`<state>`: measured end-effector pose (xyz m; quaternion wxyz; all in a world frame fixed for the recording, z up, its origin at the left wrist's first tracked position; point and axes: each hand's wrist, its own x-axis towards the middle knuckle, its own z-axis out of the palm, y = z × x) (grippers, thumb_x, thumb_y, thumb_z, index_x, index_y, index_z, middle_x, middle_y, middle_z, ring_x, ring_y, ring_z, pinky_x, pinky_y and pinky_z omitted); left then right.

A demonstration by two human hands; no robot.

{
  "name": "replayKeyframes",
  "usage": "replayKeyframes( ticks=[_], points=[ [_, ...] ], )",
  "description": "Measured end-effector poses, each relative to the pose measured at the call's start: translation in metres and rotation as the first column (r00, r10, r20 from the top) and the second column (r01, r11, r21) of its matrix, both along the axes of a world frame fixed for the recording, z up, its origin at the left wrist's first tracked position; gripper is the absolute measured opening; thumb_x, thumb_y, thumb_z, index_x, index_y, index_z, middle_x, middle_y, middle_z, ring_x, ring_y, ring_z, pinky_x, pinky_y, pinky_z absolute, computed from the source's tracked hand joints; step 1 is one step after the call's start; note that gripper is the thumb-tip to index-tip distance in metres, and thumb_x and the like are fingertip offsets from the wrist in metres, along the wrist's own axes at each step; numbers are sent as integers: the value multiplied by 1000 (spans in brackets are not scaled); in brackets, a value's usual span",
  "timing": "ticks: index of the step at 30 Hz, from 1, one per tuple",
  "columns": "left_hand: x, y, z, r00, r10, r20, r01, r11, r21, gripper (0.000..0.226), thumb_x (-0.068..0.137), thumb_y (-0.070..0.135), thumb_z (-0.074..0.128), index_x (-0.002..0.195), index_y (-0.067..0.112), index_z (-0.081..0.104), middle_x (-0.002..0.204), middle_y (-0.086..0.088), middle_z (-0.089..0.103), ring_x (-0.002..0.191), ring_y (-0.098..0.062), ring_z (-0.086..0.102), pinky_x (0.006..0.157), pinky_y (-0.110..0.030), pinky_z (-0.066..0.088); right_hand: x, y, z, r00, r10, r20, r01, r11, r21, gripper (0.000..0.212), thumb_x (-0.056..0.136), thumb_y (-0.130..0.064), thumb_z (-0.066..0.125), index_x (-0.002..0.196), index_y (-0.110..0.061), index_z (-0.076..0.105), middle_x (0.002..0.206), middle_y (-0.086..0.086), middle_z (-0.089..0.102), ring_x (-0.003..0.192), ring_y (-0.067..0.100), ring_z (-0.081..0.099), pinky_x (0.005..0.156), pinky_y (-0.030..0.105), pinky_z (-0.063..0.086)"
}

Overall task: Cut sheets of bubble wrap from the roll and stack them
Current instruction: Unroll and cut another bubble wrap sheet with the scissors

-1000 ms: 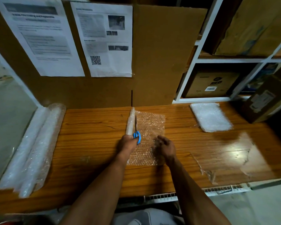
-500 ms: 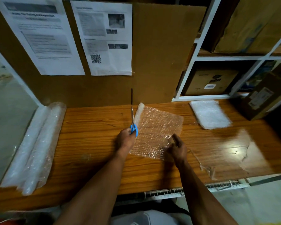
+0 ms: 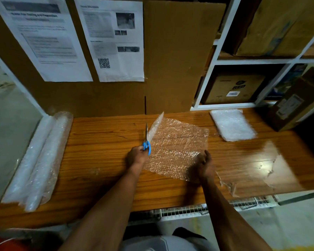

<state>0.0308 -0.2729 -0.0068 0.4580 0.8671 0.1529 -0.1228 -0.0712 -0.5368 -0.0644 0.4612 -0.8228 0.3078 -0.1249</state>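
Wooden bench [image 3: 101, 160]: left hand [image 3: 137, 156] grips blue scissors [image 3: 146, 142]; right hand [image 3: 205, 166] pinches bubble wrap sheet [image 3: 176, 147] edge.

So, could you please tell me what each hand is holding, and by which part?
The left hand grips the scissors by their blue handles; the right hand holds the bubble wrap sheet at its near right corner.
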Motion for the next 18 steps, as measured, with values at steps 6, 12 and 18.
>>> replayKeyframes(
  ticks=[6,12,18],
  points=[
    [-16,-14,1,1000,8,-6,-9,999,-45,21,89,38,74,99,20,80,89,1,78,78,-20,73,72,-37,60,1,15,9,985,87,-150,-143,895,-422,44,94,-22,70,137,-19,60,140,10,59,117,34,57,90,40,46],
    [-41,-32,1,998,1,-62,-6,997,-82,23,83,11,78,105,16,78,101,-1,78,87,-20,73,82,-37,62,-16,47,16,814,514,-270,-581,724,-373,31,104,-44,51,128,-26,60,127,3,59,104,21,61,86,35,57],
    [-72,-33,1,990,-103,-93,95,992,-89,23,86,1,74,108,6,74,108,-10,75,89,-20,69,82,-32,59,-32,56,6,720,529,-449,-692,594,-409,43,92,-38,70,129,-31,52,138,0,50,118,25,57,99,48,53]
  ],
)
